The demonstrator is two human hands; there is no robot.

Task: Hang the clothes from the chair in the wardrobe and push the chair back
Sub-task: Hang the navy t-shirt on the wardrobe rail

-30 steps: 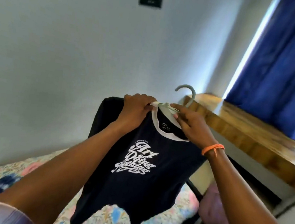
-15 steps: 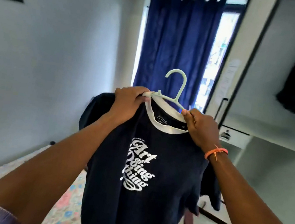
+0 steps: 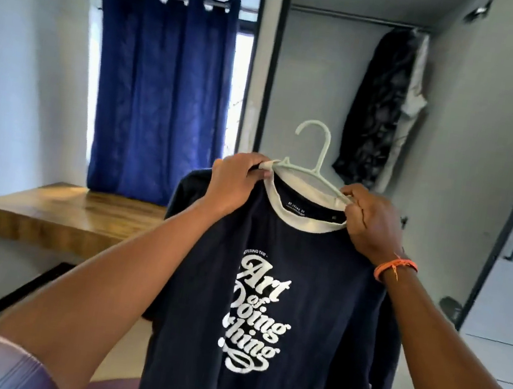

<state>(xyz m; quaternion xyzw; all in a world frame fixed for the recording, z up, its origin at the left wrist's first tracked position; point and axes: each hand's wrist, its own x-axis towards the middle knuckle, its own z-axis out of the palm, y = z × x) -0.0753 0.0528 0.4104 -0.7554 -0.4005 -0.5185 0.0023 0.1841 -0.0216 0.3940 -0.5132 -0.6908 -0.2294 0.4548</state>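
While the navy T-shirt [image 3: 280, 296] hangs from the pale green hanger [image 3: 315, 166], held up in front of the open wardrobe [image 3: 484, 160], the risks are easy to spot. The left hand [image 3: 233, 184] curls its fingers round the hanger's left shoulder and the white collar, and the right hand [image 3: 370, 220] pinches the hanger's right arm through the collar, so the hook stands free, well below the rail [image 3: 355, 17]. If the person lets go with one hand before the hook catches, the shirt's weight may tip the hanger and slide the collar off one end. A misjudged lift could also miss the rail, or bump the dark clothes [image 3: 378, 112] already hanging at the rail's right end. Against the earlier pictures, the view has swung round: a second ago the shirt was over the flowered bed with the wooden desk [image 3: 64, 216] behind it, and half a second ago the blue curtain [image 3: 160, 92] stood straight behind the hook; now the wardrobe's inside is directly ahead, with both grips unchanged.
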